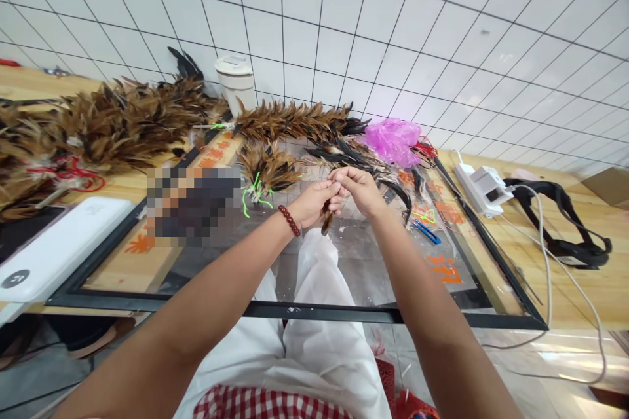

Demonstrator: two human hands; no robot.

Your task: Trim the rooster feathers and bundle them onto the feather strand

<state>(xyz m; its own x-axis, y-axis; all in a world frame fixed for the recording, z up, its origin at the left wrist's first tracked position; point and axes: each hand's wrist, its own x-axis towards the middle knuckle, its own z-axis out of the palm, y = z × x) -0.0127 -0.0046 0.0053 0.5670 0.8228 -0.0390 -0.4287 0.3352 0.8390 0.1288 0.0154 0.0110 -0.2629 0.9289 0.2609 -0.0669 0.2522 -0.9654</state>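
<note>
My left hand (314, 203), with a beaded bracelet (289, 220) at its wrist, is closed on a small brown feather (325, 221) whose tip hangs below the fingers. Fingertips of my right hand (360, 190) are pinched together and touch the left fingers; whatever sits between them is too small to make out. Both hands are above a black-framed glass panel (314, 311). Just behind the left hand lies a brown feather bunch (270, 169) with bright green string (256, 191). Long black feathers (348, 156) lie behind the right hand.
More brown feathers (132, 118) lie in a large pile at left, near a white power bank (63, 242). A feather strip (295, 121), a white canister (236, 82) and a pink plastic bag (393, 141) stand along the tiled wall. At right are a blue cutter (426, 232), a power strip (479, 186) and a black strap (565, 245).
</note>
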